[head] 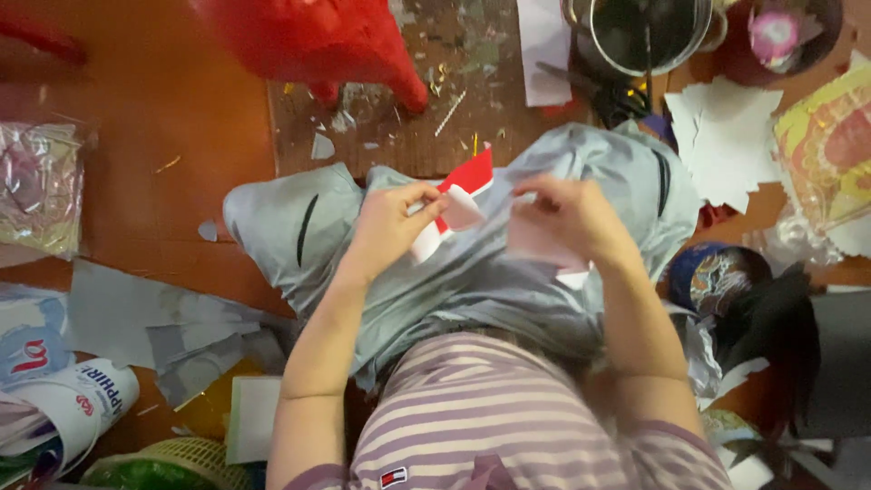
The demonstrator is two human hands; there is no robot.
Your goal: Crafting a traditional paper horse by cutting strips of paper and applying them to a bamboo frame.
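Observation:
I sit on the floor in grey trousers [508,281] and a striped shirt, knees apart. My left hand [392,222] pinches a small piece of red and white paper [461,195] over my lap. My right hand [570,216] is closed on a pale pink sheet of paper [535,243] just to the right of it. The two hands are close together, with the red and white paper between them.
A worn wooden board [426,127] with paper scraps lies ahead. A red paper figure [313,41] stands at the top left. A stack of white cut papers [726,136] lies at the right, a metal pot [649,32] beyond. Grey paper sheets [181,331] lie left.

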